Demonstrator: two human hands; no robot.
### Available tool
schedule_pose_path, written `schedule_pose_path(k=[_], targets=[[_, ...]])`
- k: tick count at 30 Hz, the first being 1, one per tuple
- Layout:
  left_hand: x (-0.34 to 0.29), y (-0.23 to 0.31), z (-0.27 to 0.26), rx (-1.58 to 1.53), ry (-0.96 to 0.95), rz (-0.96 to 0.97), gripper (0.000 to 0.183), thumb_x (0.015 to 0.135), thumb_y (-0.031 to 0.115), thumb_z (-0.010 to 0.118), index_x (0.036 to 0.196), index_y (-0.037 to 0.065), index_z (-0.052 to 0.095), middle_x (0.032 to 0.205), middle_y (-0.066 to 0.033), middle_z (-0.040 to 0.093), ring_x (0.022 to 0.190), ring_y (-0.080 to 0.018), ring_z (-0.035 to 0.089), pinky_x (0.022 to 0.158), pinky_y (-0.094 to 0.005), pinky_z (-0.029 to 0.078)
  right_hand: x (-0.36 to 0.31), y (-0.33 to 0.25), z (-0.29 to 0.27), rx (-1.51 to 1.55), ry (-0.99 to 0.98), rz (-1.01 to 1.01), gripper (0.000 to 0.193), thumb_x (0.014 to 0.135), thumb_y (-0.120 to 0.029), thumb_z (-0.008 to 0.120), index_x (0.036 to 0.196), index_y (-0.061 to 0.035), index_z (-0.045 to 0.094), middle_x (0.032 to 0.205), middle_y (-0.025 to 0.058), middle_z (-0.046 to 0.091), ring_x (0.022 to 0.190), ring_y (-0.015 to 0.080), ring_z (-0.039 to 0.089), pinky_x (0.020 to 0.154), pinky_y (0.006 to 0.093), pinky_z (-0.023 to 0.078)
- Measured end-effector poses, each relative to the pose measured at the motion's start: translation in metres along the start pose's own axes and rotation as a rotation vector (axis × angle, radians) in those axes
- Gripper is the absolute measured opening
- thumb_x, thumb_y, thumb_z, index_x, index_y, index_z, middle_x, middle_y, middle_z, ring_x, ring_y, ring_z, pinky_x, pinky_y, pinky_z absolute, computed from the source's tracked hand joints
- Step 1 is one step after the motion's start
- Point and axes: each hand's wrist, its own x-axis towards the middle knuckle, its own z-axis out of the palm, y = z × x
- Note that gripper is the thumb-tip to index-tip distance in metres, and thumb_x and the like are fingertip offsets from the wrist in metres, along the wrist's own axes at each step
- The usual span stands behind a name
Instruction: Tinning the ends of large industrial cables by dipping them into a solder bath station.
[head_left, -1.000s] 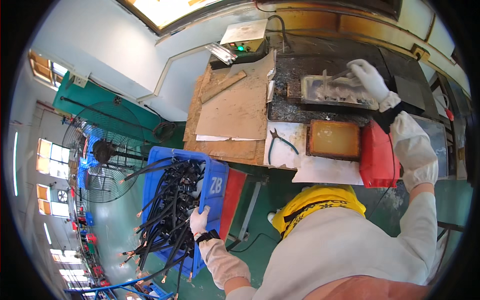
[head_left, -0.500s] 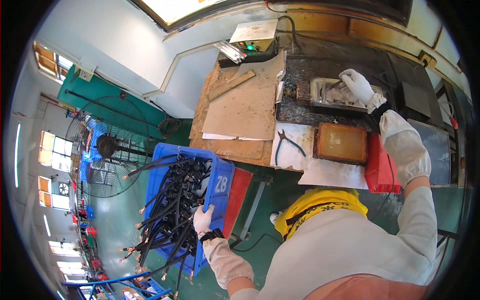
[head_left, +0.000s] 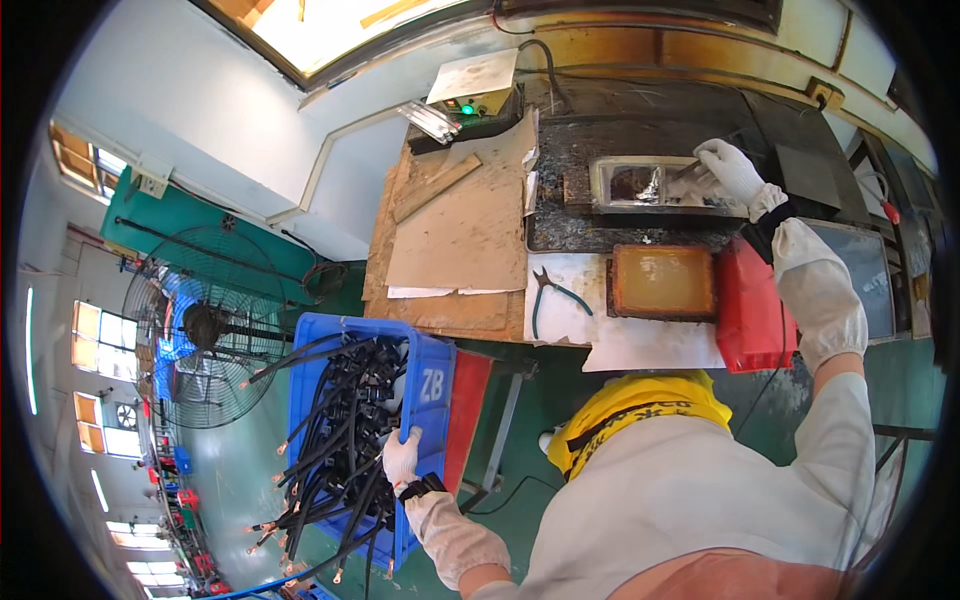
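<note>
While left hand [head_left: 400,458] stays gripping blue crate [head_left: 437,385], right hand [head_left: 730,170] remains curled at metal tray [head_left: 640,183]

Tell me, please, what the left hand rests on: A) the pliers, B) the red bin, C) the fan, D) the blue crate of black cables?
D: the left hand grips the rim of the blue crate holding black cables, far from the pliers on the bench.

A factory workshop: stained workbench [head_left: 640,230], floor fan [head_left: 205,330], crate of cables [head_left: 345,430].
</note>
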Motion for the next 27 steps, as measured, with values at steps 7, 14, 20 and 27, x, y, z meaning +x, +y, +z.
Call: schedule_pose_path(k=[7,14,20,27], targets=[[0.0,0.007,-0.004,0.013,0.005,-0.005,0.045,0.075,0.047,0.062,0.096,0.007,0.066,0.081,-0.0152,0.066,0.081,-0.0312,0.064,0.074,-0.0389,0.047,-0.007,0.028,-0.032,0.031,0.025,0.048,0.028,0.091,-0.019,0.046,0.108,0.0015,0.054,0.084,0.0102,0.065,0.07,0.0164,0.065,0.062,0.028,0.052],[0.002,0.009,-0.005,0.028,0.013,0.004,0.044,0.075,0.045,0.062,0.096,0.007,0.065,0.081,-0.0156,0.066,0.081,-0.0312,0.064,0.074,-0.0392,0.047,-0.017,0.04,-0.059,0.123,0.032,0.238,0.028,0.091,-0.019,0.045,0.111,-0.001,0.052,0.083,0.011,0.065,0.064,0.0174,0.065,0.059,0.0291,0.054],[-0.002,0.01,-0.009,0.017,0.017,-0.007,0.043,0.075,0.043,0.063,0.097,0.006,0.065,0.083,-0.0159,0.066,0.082,-0.0313,0.064,0.076,-0.0392,0.046,-0.024,0.039,-0.075,0.085,0.057,0.282,0.027,0.091,-0.02,0.045,0.11,-0.0018,0.052,0.083,0.0109,0.064,0.064,0.0175,0.065,0.059,0.0284,0.054],[-0.007,0.011,-0.008,-0.008,0.017,-0.024,0.043,0.075,0.044,0.063,0.097,0.007,0.065,0.081,-0.0152,0.066,0.08,-0.0305,0.063,0.074,-0.0388,0.046,-0.025,0.041,-0.084,0.143,0.1,0.294,0.024,0.093,-0.022,0.047,0.106,-0.0023,0.053,0.081,0.0103,0.064,0.064,0.0172,0.064,0.058,0.0268,0.053]])
